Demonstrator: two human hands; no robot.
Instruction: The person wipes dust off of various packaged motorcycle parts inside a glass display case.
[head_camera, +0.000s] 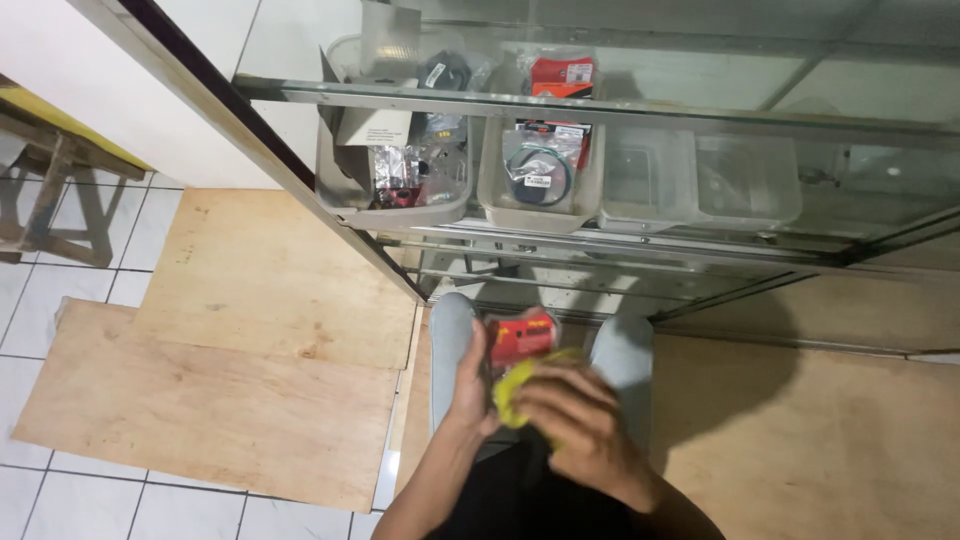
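My left hand grips a small red packet in clear wrap, held over my knees. My right hand presses a yellow cloth against the lower part of the packet. Both hands are close together in the lower middle of the head view, in front of a glass display cabinet.
Inside the cabinet stand clear plastic bins: one with mixed packets and a card box, one with a packaged ring part, and two seemingly empty ones. Plywood sheets cover the white tiled floor. A wooden stool stands at the left.
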